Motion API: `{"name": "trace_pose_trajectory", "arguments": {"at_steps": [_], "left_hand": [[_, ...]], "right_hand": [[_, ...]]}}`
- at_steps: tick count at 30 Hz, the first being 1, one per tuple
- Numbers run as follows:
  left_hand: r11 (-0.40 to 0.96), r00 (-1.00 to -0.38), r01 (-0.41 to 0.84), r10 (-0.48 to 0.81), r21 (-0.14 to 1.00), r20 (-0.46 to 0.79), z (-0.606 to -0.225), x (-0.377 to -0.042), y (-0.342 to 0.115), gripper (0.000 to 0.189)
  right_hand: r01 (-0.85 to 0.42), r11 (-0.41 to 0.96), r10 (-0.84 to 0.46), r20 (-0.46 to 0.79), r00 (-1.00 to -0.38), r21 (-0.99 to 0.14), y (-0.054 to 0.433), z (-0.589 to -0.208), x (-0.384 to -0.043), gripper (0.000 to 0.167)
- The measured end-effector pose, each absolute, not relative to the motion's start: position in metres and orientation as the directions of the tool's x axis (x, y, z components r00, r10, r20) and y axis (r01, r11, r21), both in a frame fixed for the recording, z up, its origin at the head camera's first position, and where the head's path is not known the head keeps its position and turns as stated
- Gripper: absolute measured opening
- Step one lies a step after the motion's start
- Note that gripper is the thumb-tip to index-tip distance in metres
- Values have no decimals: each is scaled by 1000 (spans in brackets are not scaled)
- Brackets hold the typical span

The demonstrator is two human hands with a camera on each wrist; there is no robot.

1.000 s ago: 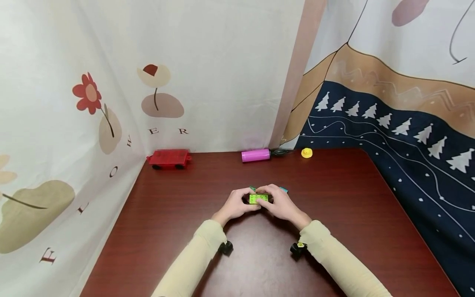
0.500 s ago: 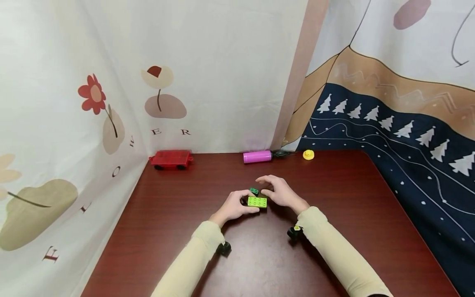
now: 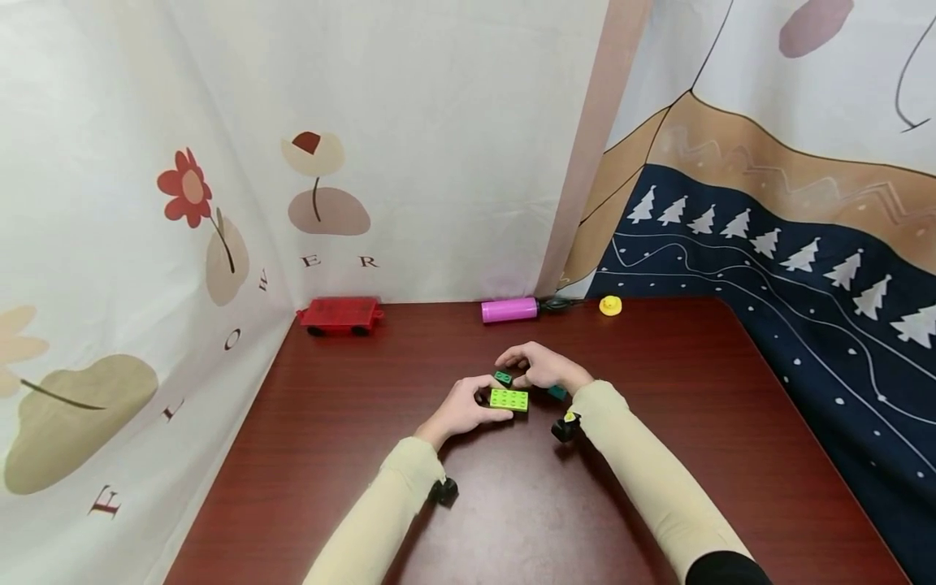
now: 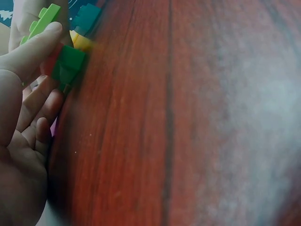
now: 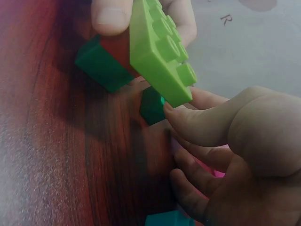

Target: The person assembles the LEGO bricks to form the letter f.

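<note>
My left hand point(image 3: 464, 405) holds a small stack of toy building bricks between thumb and fingers. On top of the stack is a lime-green studded brick point(image 3: 509, 400). Under it the right wrist view shows a red brick point(image 5: 115, 49) and a dark green brick point(image 5: 103, 66). Just behind the stack a small green brick point(image 3: 503, 379) lies on the table. My right hand point(image 3: 544, 366) reaches around this brick, thumb tip right at its near side and fingers beyond it. A teal brick point(image 3: 557, 392) lies by the right wrist, partly covered by it.
Along the table's back edge are a red toy wagon point(image 3: 340, 315) with black wheels, a magenta cylinder point(image 3: 509, 309) with a dark cord-like end, and a small yellow toy point(image 3: 610, 305). Printed cloth point(image 3: 439, 162) hangs behind and at both sides of the brown table point(image 3: 351, 366).
My right hand has let go of the lime-topped stack, drawn back, then moved leftward to the small green brick, which has come into view. The left hand keeps holding the stack.
</note>
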State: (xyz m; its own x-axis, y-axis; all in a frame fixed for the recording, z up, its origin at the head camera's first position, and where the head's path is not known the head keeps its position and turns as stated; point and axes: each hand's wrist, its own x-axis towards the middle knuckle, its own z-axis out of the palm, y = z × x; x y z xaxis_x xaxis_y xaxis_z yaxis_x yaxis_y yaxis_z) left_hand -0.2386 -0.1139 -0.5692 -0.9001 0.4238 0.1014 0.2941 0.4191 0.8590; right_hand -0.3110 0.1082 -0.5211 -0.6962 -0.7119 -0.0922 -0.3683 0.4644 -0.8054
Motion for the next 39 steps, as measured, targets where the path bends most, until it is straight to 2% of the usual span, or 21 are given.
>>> {"name": "trace_pose_trajectory", "arguments": {"at_steps": [9, 14, 22, 29, 33, 39], "left_hand": [[414, -899, 286, 428, 864, 93, -569, -239, -115, 30], [409, -898, 285, 431, 867, 91, -569, -239, -116, 30], [414, -892, 290, 443, 863, 87, -570, -238, -114, 30], [420, -895, 300, 434, 857, 101, -573, -237, -113, 30], [430, -896, 311, 429, 848, 112, -572, -239, -112, 30], [449, -904, 311, 412, 838, 114, -569, -242, -110, 30]], "right_hand": [[-414, 476, -746, -106, -658, -776, 103, -526, -317, 49], [-441, 486, -741, -88, -665, -754, 100, -528, -316, 43], [-431, 554, -690, -102, -717, -712, 98, -524, -310, 31], [-332, 623, -561, -109, -821, -708, 100, -530, -309, 27], [-288, 598, -511, -79, -856, -748, 102, -529, -307, 27], [-305, 533, -504, -6, -864, -789, 111, -516, -297, 30]]}}
